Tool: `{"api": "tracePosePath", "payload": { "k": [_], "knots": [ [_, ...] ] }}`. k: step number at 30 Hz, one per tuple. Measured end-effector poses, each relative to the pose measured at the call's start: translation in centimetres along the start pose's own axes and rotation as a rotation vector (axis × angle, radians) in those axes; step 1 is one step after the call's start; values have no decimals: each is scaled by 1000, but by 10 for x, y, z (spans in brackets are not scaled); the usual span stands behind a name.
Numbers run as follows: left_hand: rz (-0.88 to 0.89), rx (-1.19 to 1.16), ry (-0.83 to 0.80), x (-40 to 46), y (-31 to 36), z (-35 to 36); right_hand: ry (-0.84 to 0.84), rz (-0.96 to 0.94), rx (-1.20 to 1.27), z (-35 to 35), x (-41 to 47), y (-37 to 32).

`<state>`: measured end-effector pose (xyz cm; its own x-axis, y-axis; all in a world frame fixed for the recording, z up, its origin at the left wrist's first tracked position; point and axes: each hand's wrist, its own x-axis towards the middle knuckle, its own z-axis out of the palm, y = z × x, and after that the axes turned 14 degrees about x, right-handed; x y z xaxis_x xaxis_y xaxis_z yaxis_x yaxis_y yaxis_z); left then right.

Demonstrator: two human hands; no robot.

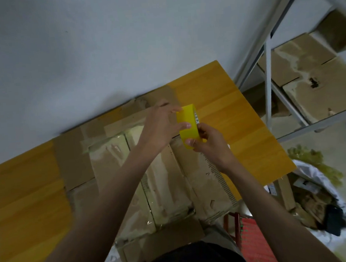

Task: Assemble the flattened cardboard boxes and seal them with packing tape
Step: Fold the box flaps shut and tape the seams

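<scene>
Yellow tape roll (188, 128) pinched by both hands — left (161, 127), right (207, 143) — above the box (161, 182); likely finding the tape end, then pulling a strip.

We note dim, flat light, soft shadow on the wall (113, 98), motion blur throughout, wide-angle bending at the edges

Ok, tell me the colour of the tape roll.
Yellow tape roll, seen in the head view.

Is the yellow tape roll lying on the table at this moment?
No, the tape roll is held up above the cardboard box by both the left hand and the right hand.
</scene>
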<state>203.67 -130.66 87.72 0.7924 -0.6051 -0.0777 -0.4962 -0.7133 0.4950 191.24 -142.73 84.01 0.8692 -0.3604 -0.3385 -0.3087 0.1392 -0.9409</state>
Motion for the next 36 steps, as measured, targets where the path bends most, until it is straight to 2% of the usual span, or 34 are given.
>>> {"api": "tracePosePath", "payload": {
  "k": [4, 8, 12, 16, 21, 24, 29, 33, 36],
  "knots": [
    [13, 21, 25, -16, 2, -4, -9, -19, -5, 7, -12, 3],
    [-37, -73, 73, -26, 1, -6, -31, -47, -42, 10, -23, 6],
    [-42, 14, 91, -34, 1, -4, -52, -102, -110, 12, -32, 9],
    [-22, 93, 8, -43, -2, 5, 15, -152, -56, 17, -41, 15],
    [100, 20, 76, -59, 8, 10, 148, -210, -38, 18, -39, 22],
    [72, 6, 81, -56, 12, 10, 92, -225, -34, 8, -40, 29],
    [35, 60, -18, -43, 13, 16, -1, -242, 20, -2, -53, 41],
    [-60, 65, -124, -45, 14, 32, -44, -251, -52, -8, -57, 53],
    [-53, 167, -185, -51, 11, 45, -78, -202, -145, -10, -55, 70]
  ]
}}
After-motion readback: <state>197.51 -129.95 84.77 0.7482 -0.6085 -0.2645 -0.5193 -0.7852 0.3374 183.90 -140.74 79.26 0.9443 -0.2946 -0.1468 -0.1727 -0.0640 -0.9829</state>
